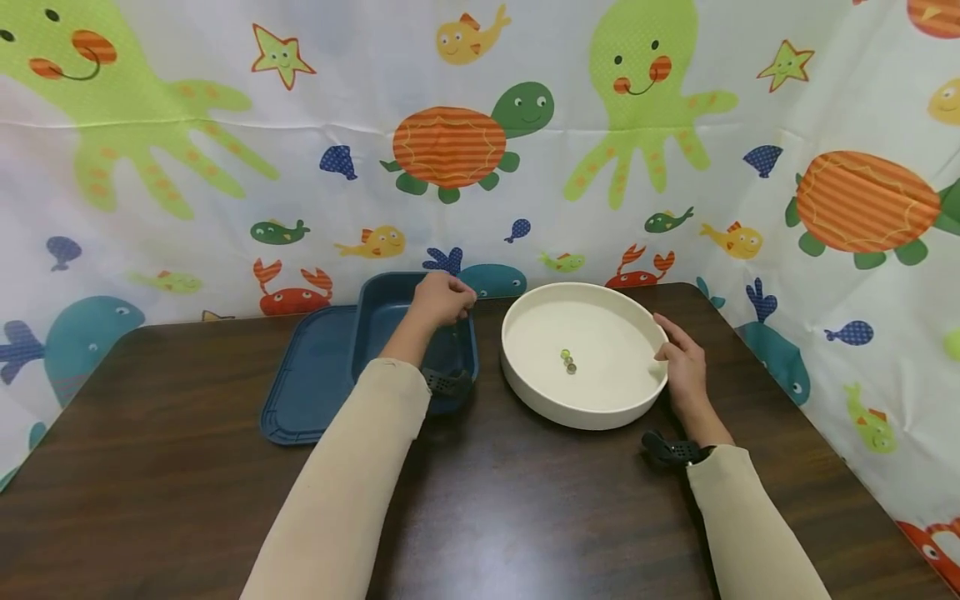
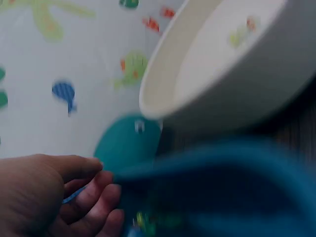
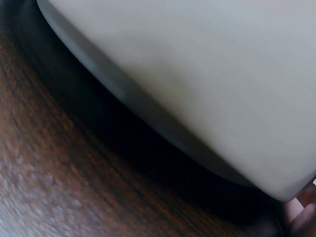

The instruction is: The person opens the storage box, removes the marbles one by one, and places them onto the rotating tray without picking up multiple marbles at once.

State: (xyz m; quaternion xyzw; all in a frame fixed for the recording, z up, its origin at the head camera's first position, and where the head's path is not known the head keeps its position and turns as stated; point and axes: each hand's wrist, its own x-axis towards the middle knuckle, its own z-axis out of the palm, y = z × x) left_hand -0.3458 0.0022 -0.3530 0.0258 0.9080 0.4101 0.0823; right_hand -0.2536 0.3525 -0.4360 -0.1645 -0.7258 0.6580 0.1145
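Note:
My left hand (image 1: 438,302) is above the right part of a deep blue bin (image 1: 362,333). In the left wrist view its thumb and index fingertips meet and the other fingers curl; whether something small is pinched there is hidden. Blurred green and yellow bits (image 2: 145,223) show below the fingers, inside the bin. With my right hand (image 1: 686,372) I grip the right rim of a round cream tub (image 1: 577,417), thumb on the inner side. Small round greenish glassy pieces, like marbles (image 1: 571,367), lie on the tub's floor. The right wrist view is mostly the tub's outer wall (image 3: 222,89).
A flat blue lid or tray (image 1: 300,404) lies left of the bin, partly under or behind it. Both containers stand near the back edge of the dark wooden table (image 1: 150,467). A curtain (image 1: 322,108) printed with sea animals hangs behind and to the right.

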